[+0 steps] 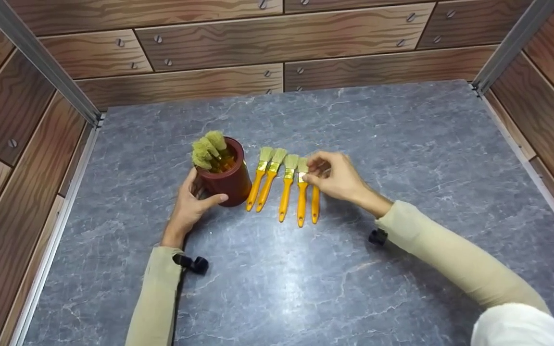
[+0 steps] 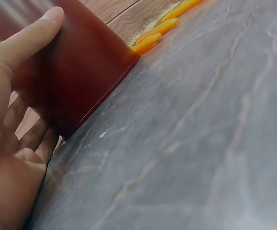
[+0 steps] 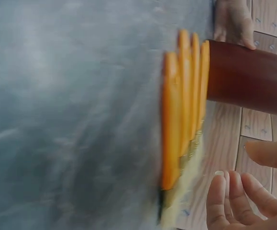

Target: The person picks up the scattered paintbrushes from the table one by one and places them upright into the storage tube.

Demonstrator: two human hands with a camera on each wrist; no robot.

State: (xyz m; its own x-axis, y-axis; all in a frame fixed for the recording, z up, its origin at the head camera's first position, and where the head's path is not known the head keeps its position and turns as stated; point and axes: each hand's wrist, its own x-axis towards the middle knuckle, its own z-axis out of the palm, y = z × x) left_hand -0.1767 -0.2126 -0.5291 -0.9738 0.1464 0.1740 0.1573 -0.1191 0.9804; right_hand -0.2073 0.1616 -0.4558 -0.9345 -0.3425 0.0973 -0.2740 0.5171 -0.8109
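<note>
A dark red cup [image 1: 231,185] stands upright at left centre in the head view, with several bristle brushes [image 1: 208,150] in it, bristles up. My left hand [image 1: 189,204] holds the cup's near left side; the left wrist view shows the thumb [image 2: 30,36] along its wall. To the cup's right, several flat paintbrushes [image 1: 285,194] with orange handles lie in a row, bristles pointing away. Over the rightmost ones hovers my right hand [image 1: 334,175], fingers loosely bent, partly hiding their bristles. In the right wrist view a gap separates thumb and fingertips [image 3: 217,184], with nothing between them.
The grey marbled tabletop [image 1: 277,288] extends around the cup and brushes. Wood-patterned panels [image 1: 277,33] with metal corner posts [image 1: 41,62] enclose it at the back and both sides. Each wrist bears a small black camera mount [image 1: 191,263].
</note>
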